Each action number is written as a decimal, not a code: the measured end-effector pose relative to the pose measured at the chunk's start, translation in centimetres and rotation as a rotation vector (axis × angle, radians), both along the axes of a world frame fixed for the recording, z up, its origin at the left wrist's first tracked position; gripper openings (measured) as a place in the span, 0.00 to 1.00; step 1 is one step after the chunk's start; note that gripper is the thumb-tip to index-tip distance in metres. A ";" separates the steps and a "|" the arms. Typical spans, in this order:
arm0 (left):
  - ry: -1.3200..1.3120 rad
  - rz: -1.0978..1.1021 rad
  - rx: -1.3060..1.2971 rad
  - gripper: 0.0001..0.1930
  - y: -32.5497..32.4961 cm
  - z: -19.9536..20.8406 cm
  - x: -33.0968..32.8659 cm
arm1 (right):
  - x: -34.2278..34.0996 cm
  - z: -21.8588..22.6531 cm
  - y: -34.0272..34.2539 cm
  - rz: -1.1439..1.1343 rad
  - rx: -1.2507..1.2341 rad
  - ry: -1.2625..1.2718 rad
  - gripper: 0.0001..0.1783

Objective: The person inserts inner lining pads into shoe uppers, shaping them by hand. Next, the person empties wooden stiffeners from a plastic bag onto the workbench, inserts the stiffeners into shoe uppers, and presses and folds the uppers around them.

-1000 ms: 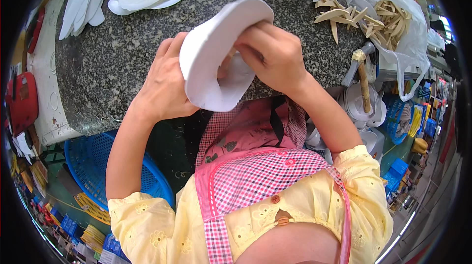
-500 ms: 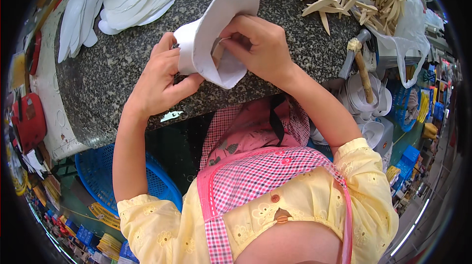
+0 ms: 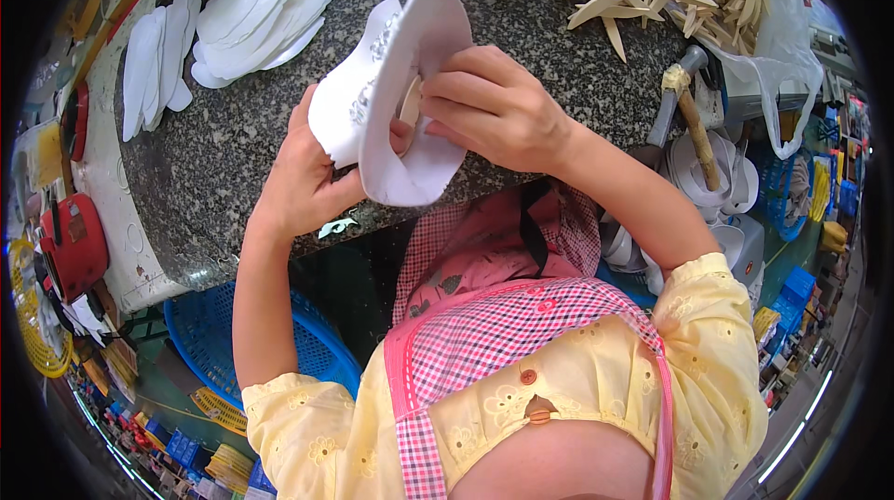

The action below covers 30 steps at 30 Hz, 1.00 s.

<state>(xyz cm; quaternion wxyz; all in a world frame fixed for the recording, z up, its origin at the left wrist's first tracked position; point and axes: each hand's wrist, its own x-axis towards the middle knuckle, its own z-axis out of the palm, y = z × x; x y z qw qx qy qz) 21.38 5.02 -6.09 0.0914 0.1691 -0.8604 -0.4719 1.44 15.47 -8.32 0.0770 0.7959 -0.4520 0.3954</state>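
A white shoe upper (image 3: 349,109) with silvery stones on its side is held up over the near part of the worktop, its flared edge turned toward the right. My left hand (image 3: 303,174) grips it from the left, the thumb along its lower side. Some fingertips show through its opening. My right hand (image 3: 498,109) reaches into the opening from the right, fingers pinched at a small beige strip (image 3: 411,101) inside. Much of that strip is covered by the fingers and the upper.
On the dark speckled worktop (image 3: 521,6) lie white sole-shaped pieces (image 3: 265,20) at far left and beige curved strips (image 3: 624,6), more of them in a plastic bag (image 3: 792,62). A hammer (image 3: 689,118) rests at the right edge. A blue basket (image 3: 214,323) stands below left.
The white upper has tilted and come slightly lower and left, bringing its silvery stones into sight. My right hand has shifted a little down and right, still at the opening.
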 end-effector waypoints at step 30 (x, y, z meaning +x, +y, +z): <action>0.094 0.065 -0.521 0.07 2.8 0.6 0.9 | -0.7 1.9 -1.0 0.064 0.636 -0.072 0.15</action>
